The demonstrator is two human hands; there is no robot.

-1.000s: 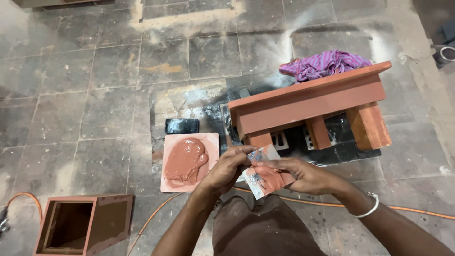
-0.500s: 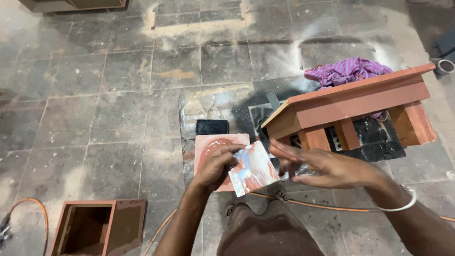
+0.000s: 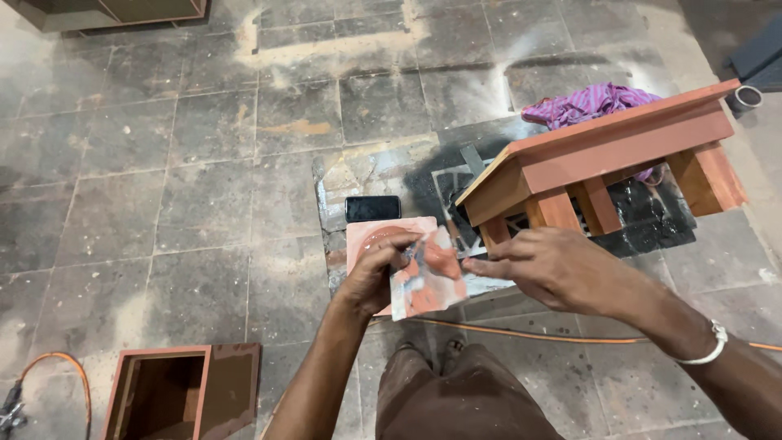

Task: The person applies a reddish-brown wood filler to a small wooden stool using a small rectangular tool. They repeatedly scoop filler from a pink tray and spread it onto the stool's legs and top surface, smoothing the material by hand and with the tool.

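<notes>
Sandpaper sheet (image 3: 427,281), smeared reddish-brown and grey, held up between both hands over the floor, just above the person's knee. Left hand (image 3: 376,273) fingers clamped on its left edge, thumb over the top. Right hand (image 3: 544,265) at the sheet's right edge, fingers (image 3: 489,266) stretched flat and close together, tips touching the paper; can't tell if it actually grips.

Directly behind the sheet: pink square tile (image 3: 371,236) with a blob of reddish putty on it, partly hidden by the left hand. Black phone (image 3: 373,208) lies flat just beyond the tile, touching or nearly so. Small reddish-brown wooden stool (image 3: 607,155) stands right of that on a dark stained patch of floor (image 3: 163,163); purple cloth (image 3: 582,104) bunched behind it. Open wooden box (image 3: 181,393), same reddish coat, sits at lower left, well apart. Orange cable (image 3: 521,332) runs across the floor under the right forearm.
</notes>
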